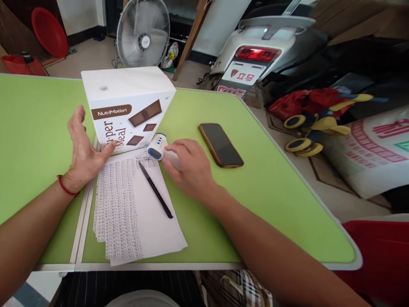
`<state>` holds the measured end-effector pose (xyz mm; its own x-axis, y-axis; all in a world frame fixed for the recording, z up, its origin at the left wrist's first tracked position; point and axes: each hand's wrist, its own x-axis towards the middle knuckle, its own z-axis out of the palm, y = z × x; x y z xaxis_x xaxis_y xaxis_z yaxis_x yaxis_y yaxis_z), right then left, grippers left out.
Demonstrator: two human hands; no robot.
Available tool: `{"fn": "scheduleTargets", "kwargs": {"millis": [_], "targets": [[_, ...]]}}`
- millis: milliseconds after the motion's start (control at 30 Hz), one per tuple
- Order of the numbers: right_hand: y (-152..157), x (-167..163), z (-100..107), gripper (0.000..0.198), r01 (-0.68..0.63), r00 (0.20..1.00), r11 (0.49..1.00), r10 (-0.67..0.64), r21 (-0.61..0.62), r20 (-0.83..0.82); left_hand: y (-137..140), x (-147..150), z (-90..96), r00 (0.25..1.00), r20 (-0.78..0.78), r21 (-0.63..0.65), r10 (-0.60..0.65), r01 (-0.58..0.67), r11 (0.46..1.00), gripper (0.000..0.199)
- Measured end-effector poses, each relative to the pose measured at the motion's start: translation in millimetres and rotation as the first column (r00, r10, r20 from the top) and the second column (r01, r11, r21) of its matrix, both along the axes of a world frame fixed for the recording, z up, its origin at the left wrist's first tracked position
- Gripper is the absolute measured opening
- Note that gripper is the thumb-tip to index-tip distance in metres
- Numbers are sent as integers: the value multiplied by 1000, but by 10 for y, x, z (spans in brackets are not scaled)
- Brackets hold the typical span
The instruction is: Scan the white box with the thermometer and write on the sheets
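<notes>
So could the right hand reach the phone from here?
Probably yes: nothing stands between the right hand and the phone on the green table, though that hand holds a white device.

Green-topped table (262, 170), metal floor fan (145, 41), white wall (76, 15), black baseboard (86, 35); pale floor (89, 51), white scooter (254, 53); probably cardboard (367, 23), blurred at upper right

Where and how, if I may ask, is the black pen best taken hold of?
Probably by the near half of the black pen, pinched across its slim width, from above and the near table edge: it lies flat on the papers, and its far end is close to the white device held in the right hand.
</notes>
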<state>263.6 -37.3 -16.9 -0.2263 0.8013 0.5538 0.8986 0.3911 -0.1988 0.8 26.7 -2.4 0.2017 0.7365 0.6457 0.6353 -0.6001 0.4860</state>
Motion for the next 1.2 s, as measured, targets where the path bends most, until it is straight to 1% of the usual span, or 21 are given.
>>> {"fn": "scheduleTargets", "kwargs": {"millis": [67, 100, 133, 167, 200, 233, 267, 300, 333, 400, 467, 533, 567, 633, 700, 733, 800, 867, 1033, 1133, 1200], "targets": [[-94, -97, 16, 17, -139, 989, 990, 138, -11, -60, -64, 24, 54, 986, 10, 149, 166, -166, 975, 67], [-141, -142, 10, 17, -183, 981, 982, 180, -48, -71, -97, 42, 82, 977, 11, 206, 215, -212, 955, 59], [-181, -179, -3, 16, -204, 978, 974, 198, -98, -69, -129, 64, 108, 974, 20, 276, 227, -223, 935, 52], [-212, -207, -20, 16, -213, 977, 966, 206, -147, -62, -159, 89, 131, 979, 23, 349, 201, -196, 916, 46], [-231, -224, -39, 16, -217, 976, 958, 209, -188, -57, -186, 115, 150, 989, 9, 411, 149, -139, 901, 40], [-238, -231, -56, 17, -219, 976, 952, 211, -213, -59, -211, 140, 163, 997, -20, 457, 70, -53, 888, 34], [-233, -228, -67, 20, -229, 973, 948, 217, -222, -77, -232, 163, 171, 998, -66, 466, -21, 49, 883, 30], [-220, -219, -73, 24, -249, 967, 944, 229, -216, -114, -249, 181, 172, 987, -115, 438, -110, 150, 886, 26], [-202, -206, -72, 27, -282, 953, 938, 249, -200, -173, -262, 192, 166, 967, -158, 376, -198, 244, 894, 24], [-160, -184, -57, 32, -363, 894, 922, 303, -137, -331, -270, 196, 134, 917, -208, 204, -340, 381, 902, 18], [-128, -178, -38, 36, -434, 797, 899, 350, -62, -492, -258, 179, 85, 874, -255, 24, -414, 434, 901, 10], [-118, -192, -27, 35, -464, 696, 886, 360, -6, -621, -238, 151, 40, 841, -321, -105, -435, 425, 899, 10], [-123, -205, -25, 34, -467, 651, 884, 351, 9, -673, -231, 139, 25, 831, -358, -142, -425, 402, 905, 12], [-151, -234, -26, 27, -446, 579, 895, 299, 13, -758, -224, 121, 14, 826, -415, -161, -382, 347, 924, 15], [-195, -265, -22, 8, -411, 530, 912, 225, -15, -818, -227, 116, 23, 822, -453, -155, -345, 309, 938, 18], [-218, -281, -17, 12, -407, 507, 913, 191, -37, -841, -230, 118, 30, 819, -466, -153, -336, 299, 942, 20], [-257, -312, -3, 28, -432, 460, 898, 139, -85, -877, -234, 124, 42, 802, -490, -166, -343, 300, 939, 22], [-279, -341, 10, 32, -465, 423, 877, 99, -122, -901, -232, 128, 44, 779, -512, -191, -363, 309, 932, 21], [-257, -394, -10, 12, -490, 423, 847, 22, -208, -906, -209, 122, 26, 763, -533, -200, -367, 308, 930, 22], [-220, -411, -50, 11, -493, 440, 821, -50, -287, -897, -200, 121, 21, 768, -530, -194, -360, 303, 933, 21], [-199, -420, -62, 12, -481, 453, 818, -76, -315, -888, -207, 129, 23, 766, -531, -202, -362, 300, 932, 21]]}}
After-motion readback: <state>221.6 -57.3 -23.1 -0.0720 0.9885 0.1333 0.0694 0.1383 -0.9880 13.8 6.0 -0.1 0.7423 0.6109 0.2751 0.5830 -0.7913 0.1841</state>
